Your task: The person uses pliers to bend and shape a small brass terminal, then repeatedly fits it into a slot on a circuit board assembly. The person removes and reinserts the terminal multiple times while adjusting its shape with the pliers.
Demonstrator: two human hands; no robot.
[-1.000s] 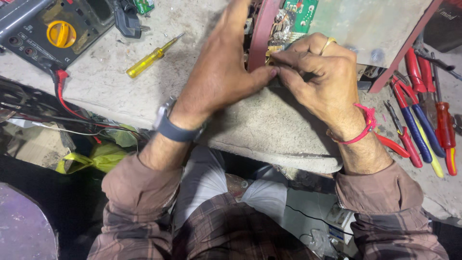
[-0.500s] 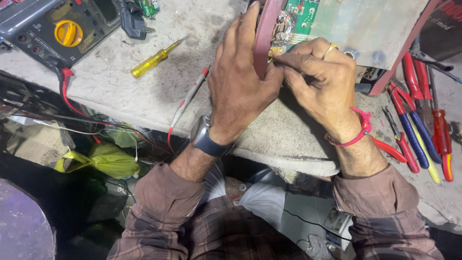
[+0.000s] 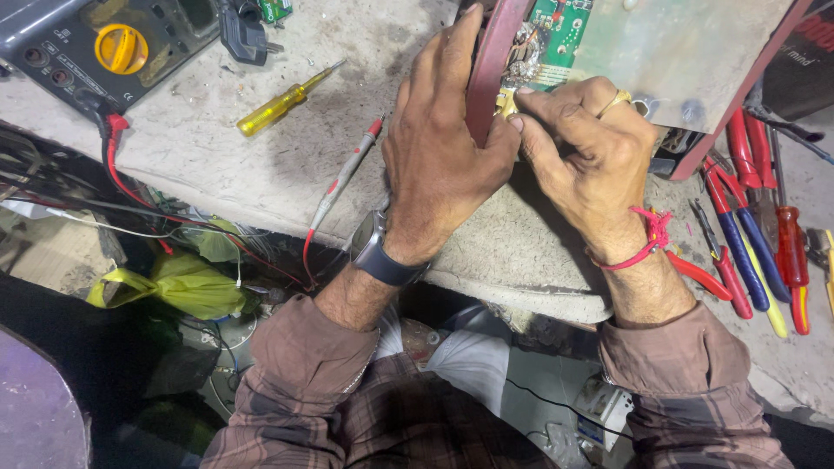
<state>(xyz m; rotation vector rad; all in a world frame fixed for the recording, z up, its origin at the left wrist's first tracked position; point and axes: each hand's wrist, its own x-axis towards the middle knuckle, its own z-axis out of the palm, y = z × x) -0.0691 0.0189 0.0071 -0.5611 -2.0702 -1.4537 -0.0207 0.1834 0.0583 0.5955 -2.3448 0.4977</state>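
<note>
Now left hand (image 3: 443, 156) gripping red frame edge (image 3: 488, 69); right hand (image 3: 591, 148) pinching at green circuit board (image 3: 556, 39). Yellow screwdriver (image 3: 278, 106) lying far left.

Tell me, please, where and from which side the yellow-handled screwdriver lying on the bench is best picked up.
Probably by its translucent yellow handle, from above. The yellow-handled screwdriver lies flat and free on the grey bench, handle toward the near left, thin metal shaft pointing up and right. The handle is the thickest part, with bare bench around it. The left hand is nearer; both hands are on the maroon-framed device.
</note>
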